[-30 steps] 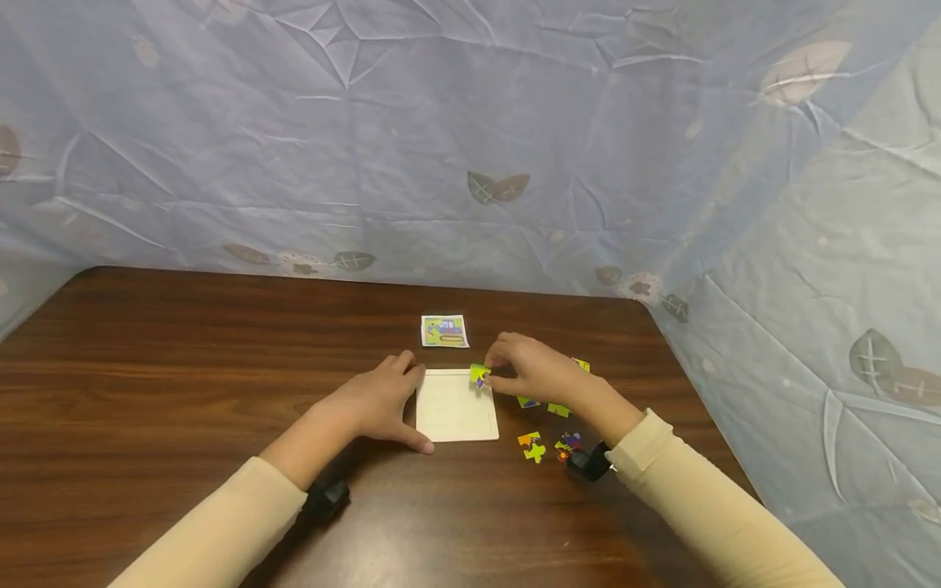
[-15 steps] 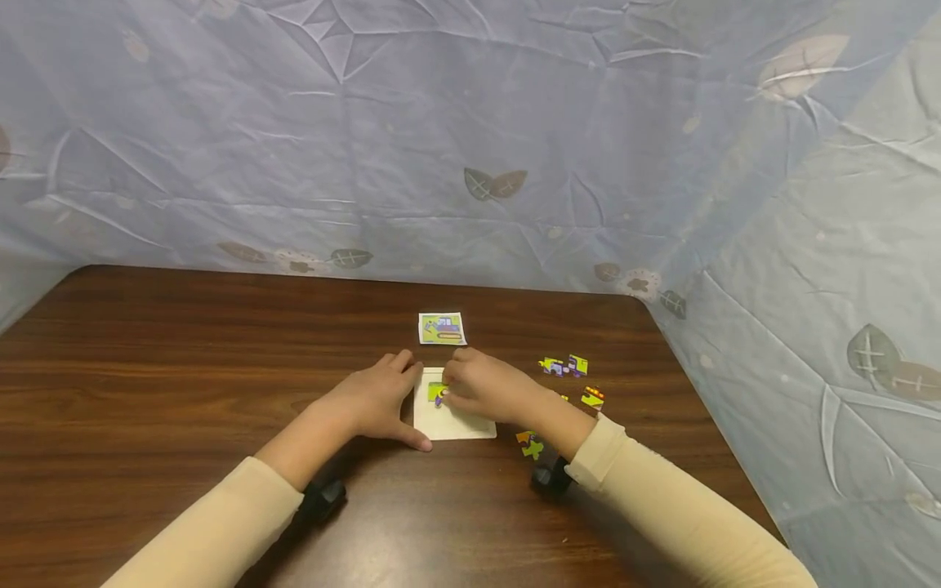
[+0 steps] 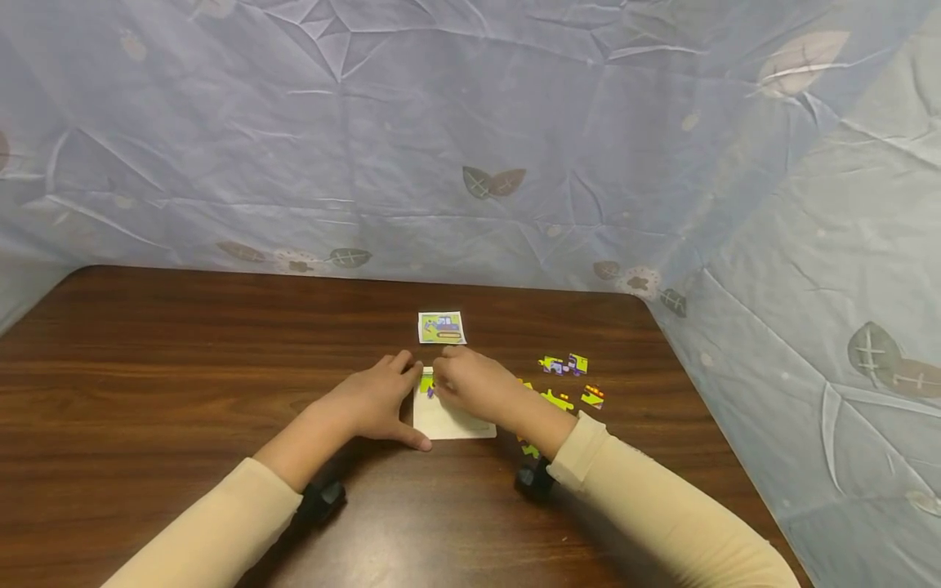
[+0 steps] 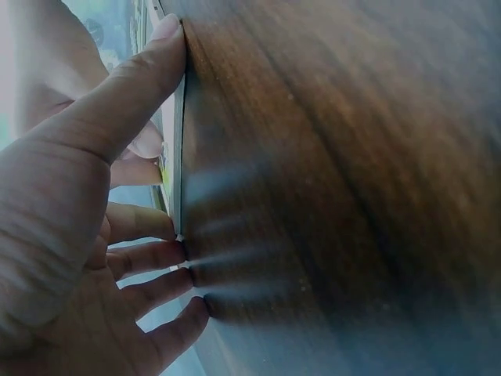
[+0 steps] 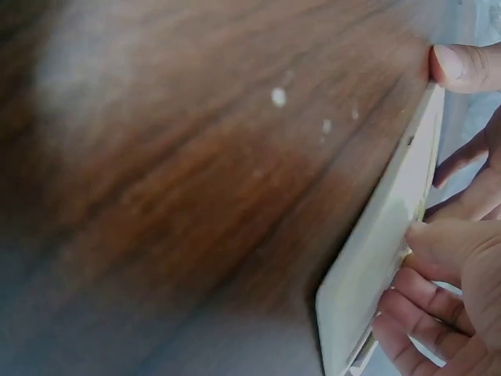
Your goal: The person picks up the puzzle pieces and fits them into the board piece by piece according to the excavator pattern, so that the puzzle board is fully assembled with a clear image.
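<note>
A square cream puzzle board [image 3: 454, 423] lies on the brown table. My left hand [image 3: 378, 400] spans its left edge, thumb at the near corner and fingers by the far corner. In the left wrist view the left thumb [image 4: 149, 70] lies straight along the board's side. Over the board's far left part, my right hand [image 3: 474, 384] pinches a green and purple puzzle piece [image 3: 426, 384], partly hidden by the fingers. The right wrist view has the right thumb [image 5: 438, 243] down at the board's surface, with the other fingers loosely bent beside it.
A small picture card [image 3: 442, 327] of a digger lies beyond the board. Loose puzzle pieces [image 3: 577, 364] are scattered to the right, some partly covered by the right forearm. A patterned grey-blue cloth [image 3: 412, 163] hangs behind the table and along its right side.
My right hand has carried the puzzle piece left, from the board's far right corner to its far left corner. The left hand has stayed at the board's edge.
</note>
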`<state>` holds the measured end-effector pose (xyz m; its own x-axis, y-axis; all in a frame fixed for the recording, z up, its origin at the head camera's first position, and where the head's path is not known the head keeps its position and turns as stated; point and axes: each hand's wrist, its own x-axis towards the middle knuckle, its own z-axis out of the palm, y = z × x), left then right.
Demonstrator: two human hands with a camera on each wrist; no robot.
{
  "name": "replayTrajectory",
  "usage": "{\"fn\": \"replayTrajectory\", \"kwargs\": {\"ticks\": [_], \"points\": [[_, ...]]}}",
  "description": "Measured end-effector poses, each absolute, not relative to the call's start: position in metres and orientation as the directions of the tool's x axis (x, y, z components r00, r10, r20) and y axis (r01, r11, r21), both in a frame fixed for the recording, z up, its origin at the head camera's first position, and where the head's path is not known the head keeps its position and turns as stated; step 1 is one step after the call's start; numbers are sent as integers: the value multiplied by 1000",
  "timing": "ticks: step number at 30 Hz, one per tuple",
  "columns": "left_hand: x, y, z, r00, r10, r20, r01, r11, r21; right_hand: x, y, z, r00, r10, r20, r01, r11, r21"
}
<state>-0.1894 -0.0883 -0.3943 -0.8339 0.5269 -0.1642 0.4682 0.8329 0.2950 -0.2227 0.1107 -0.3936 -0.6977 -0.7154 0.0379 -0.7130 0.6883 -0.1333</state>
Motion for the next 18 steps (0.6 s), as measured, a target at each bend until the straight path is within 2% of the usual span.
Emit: {"fn": "replayTrajectory", "kwargs": {"ticks": [13,18], "points": [[-187,-88,-390,-827,535,-171,462,821,336,-224,109,-391,-741,-672,21,-661,723,-199],[-187,-86,-389,-828,531,-179,462,828,318,-224,113,-391,-711,-703,4,-684,690,-236]]}}
